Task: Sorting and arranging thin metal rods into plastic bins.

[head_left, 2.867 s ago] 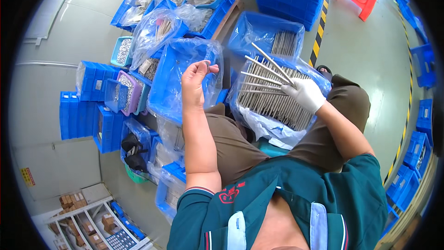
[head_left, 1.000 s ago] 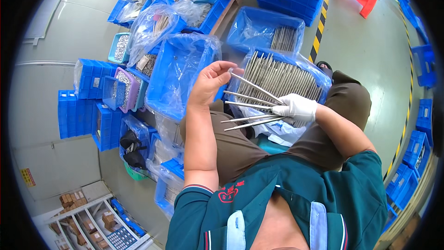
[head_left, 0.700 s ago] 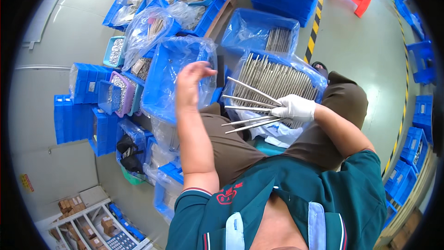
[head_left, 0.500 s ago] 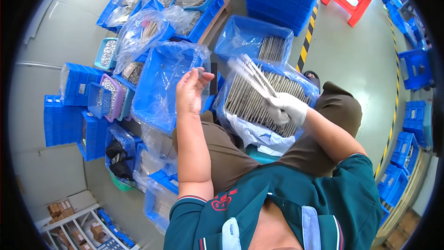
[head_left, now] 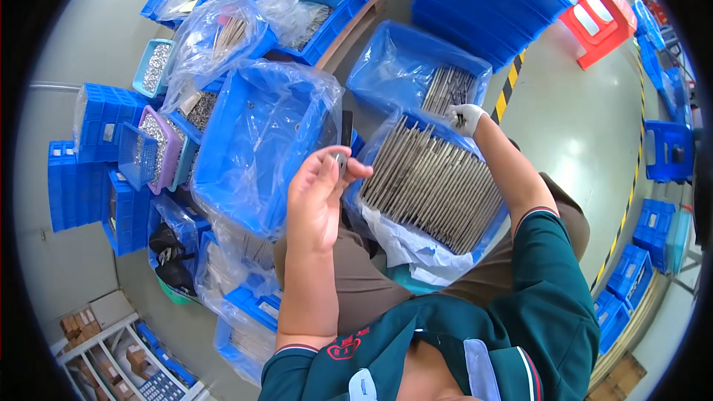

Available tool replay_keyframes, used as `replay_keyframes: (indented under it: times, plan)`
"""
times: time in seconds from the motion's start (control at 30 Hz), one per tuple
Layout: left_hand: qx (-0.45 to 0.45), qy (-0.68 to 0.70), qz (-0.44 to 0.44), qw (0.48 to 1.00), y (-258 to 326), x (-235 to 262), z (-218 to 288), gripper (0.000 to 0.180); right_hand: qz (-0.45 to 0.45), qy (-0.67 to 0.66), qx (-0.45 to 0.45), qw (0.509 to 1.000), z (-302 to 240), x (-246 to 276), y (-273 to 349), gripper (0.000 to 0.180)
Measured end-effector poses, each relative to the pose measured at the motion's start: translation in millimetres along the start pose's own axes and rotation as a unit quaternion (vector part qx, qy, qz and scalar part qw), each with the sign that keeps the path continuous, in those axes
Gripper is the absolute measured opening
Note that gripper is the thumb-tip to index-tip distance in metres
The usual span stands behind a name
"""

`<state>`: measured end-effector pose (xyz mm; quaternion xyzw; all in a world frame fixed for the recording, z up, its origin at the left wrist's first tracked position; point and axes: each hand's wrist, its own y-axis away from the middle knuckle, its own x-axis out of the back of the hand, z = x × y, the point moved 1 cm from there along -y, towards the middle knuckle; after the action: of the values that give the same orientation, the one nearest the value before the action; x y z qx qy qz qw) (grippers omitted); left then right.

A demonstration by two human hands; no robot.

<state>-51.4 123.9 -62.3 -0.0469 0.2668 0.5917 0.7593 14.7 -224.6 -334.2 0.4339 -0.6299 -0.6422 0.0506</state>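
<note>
My left hand, bare and raised above the space between the bins, pinches a small grey metal piece between thumb and fingers. My right hand, in a white glove, is closed at the near ends of thin metal rods in the far blue bin. How many rods it grips is hidden by the glove. Close in front of me, a lined blue bin holds many metal rods side by side. White cloth or paper hangs over its near edge.
Left of my left hand stands a blue bin lined with clear plastic. Beyond it are small baskets of metal parts and bagged bins. A tall blue crate stack and a red stool stand at the back.
My right hand has moved away from me, from over the near bin to the far bin, with its rods. My left hand has come nearer to me and slightly right, still pinching the metal piece.
</note>
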Motion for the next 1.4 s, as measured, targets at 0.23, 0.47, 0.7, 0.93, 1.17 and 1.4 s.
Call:
replay_keyframes:
  times: [0.23,0.47,0.7,0.93,1.17,1.4]
  plan:
    - [0.039,0.02,0.019,0.999,-9.9,0.4,7.1,0.043,0.059,-0.044,0.057,0.996,-23.6,30.9,-93.6,0.009]
    - [0.089,-0.014,0.063,0.994,-21.6,-0.9,7.3,0.049,0.154,-0.031,0.106,0.982,-27.8,47.3,-156.4,0.006]
    - [0.121,-0.037,0.093,0.988,-24.7,4.2,5.0,0.053,0.332,0.429,0.107,0.833,-20.9,9.2,-164.3,0.023]
    - [0.122,-0.022,0.063,0.99,-24.4,-0.9,1.9,0.052,0.413,0.69,0.098,0.586,-46.9,19.3,-138.5,0.031]
    - [0.117,-0.021,0.064,0.991,-16.8,4.7,5.7,0.051,0.398,0.745,0.18,0.504,-40.0,-14.5,-110.6,0.024]
    - [0.121,-0.003,0.061,0.991,-20.7,7.5,6.5,0.051,-0.048,0.93,0.349,0.103,-2.3,-41.1,-125.3,0.017]
